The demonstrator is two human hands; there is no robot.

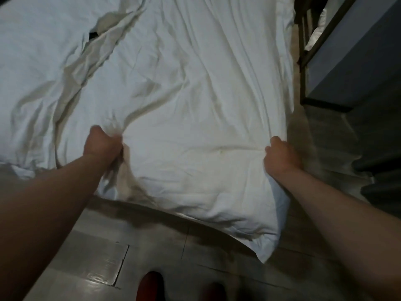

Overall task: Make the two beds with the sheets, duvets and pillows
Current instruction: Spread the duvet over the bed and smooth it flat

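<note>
Glossy tiled floor [104, 263] below; grey cabinet [355, 53] at upper right.

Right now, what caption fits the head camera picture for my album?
Left hand and right hand grip the white duvet, its near corner hanging above the floor.

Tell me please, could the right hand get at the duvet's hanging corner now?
Probably yes: the corner hangs free below the right hand, nothing between, though its fingers must first release the duvet edge.
</note>
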